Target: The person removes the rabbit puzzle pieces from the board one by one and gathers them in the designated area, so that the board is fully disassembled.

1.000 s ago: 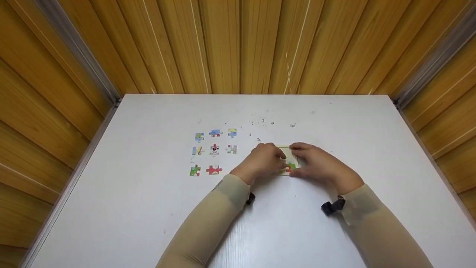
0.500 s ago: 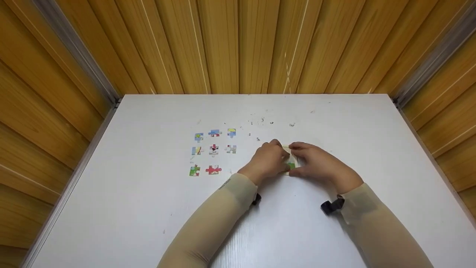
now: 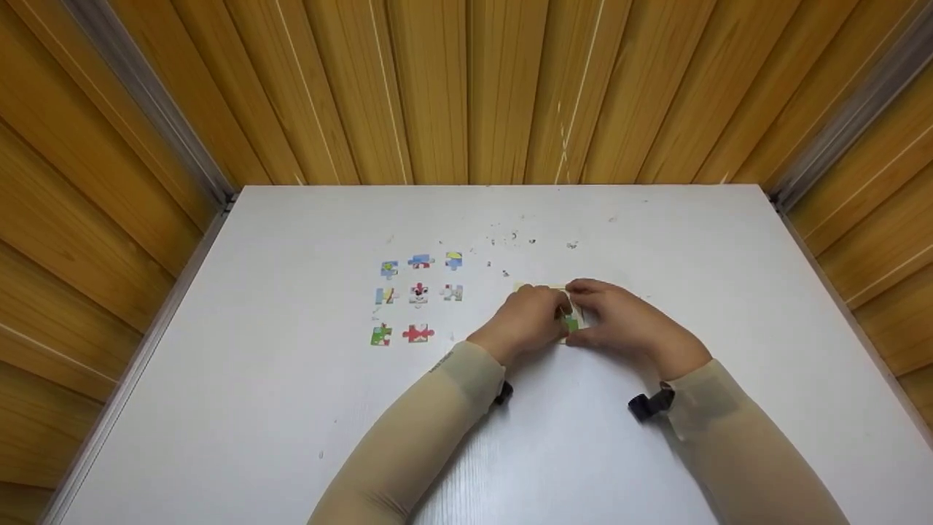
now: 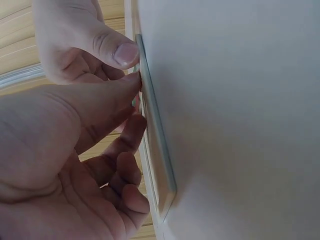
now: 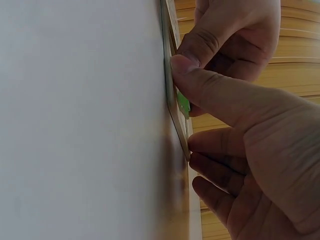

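I am looking down at a white table (image 3: 291, 408) with both of my beige sleeves reaching forward. My left hand (image 3: 526, 318) and right hand (image 3: 619, 315) are meeting over a small pale puzzle tray (image 3: 571, 321) lying flat on the table right of centre. Between the thumbs a green piece (image 3: 569, 325) is sitting in the tray's near part; I judge it is being seated, not yet settled.

The head view is hiding the grip under my knuckles. The left wrist view is showing the tray (image 4: 155, 145) edge-on, my left thumb and forefinger pinching at its rim, the other fingers loosely curled. The right wrist view is showing my right thumb pressing the green piece (image 5: 183, 102) against the tray (image 5: 172, 95), with curled fingers bracing its edge.

Farther left, eight loose pieces (image 3: 418, 293) are lying in rows, well apart from the tray, so most of the puzzle looks left to do. Beyond them are dark specks (image 3: 514, 237) and wooden walls (image 3: 466, 87).
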Tool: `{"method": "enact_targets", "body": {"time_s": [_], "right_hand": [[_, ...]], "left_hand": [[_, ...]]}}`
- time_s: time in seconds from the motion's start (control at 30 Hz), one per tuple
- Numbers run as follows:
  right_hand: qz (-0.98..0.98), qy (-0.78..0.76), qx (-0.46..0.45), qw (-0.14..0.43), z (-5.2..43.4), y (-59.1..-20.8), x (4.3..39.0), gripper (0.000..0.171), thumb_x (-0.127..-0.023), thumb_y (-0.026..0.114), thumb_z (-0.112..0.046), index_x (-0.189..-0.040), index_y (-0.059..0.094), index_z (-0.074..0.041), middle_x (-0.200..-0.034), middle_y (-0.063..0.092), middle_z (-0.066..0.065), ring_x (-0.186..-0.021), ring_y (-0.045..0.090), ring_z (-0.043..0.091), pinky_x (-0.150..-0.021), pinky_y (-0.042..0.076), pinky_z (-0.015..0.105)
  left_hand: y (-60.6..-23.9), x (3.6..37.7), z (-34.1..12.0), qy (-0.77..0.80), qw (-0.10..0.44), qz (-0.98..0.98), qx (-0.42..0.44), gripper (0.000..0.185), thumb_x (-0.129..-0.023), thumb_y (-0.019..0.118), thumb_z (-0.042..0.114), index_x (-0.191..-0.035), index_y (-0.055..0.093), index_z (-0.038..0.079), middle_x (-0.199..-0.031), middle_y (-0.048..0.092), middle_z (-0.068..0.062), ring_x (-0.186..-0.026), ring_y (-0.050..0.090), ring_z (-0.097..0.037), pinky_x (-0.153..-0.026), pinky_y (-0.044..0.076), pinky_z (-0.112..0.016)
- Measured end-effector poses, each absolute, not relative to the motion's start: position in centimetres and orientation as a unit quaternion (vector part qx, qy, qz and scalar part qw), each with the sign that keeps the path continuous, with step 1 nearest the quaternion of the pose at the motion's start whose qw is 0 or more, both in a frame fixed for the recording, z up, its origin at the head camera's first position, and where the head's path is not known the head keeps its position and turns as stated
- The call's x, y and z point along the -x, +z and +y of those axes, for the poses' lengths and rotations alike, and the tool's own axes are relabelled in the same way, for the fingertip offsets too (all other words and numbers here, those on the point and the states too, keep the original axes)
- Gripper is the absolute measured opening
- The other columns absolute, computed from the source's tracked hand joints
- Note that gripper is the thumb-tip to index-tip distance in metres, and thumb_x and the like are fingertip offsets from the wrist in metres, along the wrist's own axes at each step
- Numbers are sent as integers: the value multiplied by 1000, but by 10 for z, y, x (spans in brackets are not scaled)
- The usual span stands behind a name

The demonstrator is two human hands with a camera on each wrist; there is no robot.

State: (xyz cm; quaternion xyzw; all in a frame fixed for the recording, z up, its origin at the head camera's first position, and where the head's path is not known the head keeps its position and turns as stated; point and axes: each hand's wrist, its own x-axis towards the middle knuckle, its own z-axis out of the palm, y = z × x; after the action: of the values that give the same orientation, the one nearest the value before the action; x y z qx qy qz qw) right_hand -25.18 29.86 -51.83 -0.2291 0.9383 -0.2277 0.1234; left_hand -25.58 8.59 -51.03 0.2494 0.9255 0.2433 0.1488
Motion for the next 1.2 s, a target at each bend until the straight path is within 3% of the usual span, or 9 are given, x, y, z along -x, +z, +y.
{"method": "enact_targets", "body": {"time_s": [0.2, 0.43, 0.77, 1.2], "right_hand": [[937, -230, 232, 120, 299, -519, 251, 72, -95, 93, -30, -156, 66, 0, -169, 57, 18, -160, 51, 46, -131, 42, 64], [934, -239, 242, 112, 298, -520, 251, 66, -95, 93, -29, -151, 71, -2, -166, 60, 18, -155, 56, 45, -129, 45, 63], [935, -239, 229, 124, 299, -519, 251, 70, -95, 92, -28, -151, 67, 6, -170, 56, 22, -160, 50, 47, -131, 42, 63], [937, -240, 221, 126, 298, -518, 251, 76, -94, 94, -31, -154, 65, 4, -170, 56, 18, -161, 50, 45, -133, 41, 62]], "left_hand": [[-510, 254, 85, 286, 171, 911, -242, 27, -107, 77, 17, -134, 76, 12, -114, 78, 0, -99, 67, -12, -98, 59, -32], [-509, 253, 84, 307, 186, 905, -228, 30, -104, 81, 13, -133, 74, 15, -114, 78, 1, -99, 67, -11, -96, 58, -31], [-509, 255, 83, 309, 187, 910, -205, 38, -99, 88, 17, -136, 80, 11, -114, 82, -1, -98, 67, -12, -100, 59, -31], [-504, 256, 72, 280, 169, 923, -203, 40, -95, 89, 20, -133, 83, 10, -113, 82, 0, -102, 67, -16, -105, 59, -35]]}}
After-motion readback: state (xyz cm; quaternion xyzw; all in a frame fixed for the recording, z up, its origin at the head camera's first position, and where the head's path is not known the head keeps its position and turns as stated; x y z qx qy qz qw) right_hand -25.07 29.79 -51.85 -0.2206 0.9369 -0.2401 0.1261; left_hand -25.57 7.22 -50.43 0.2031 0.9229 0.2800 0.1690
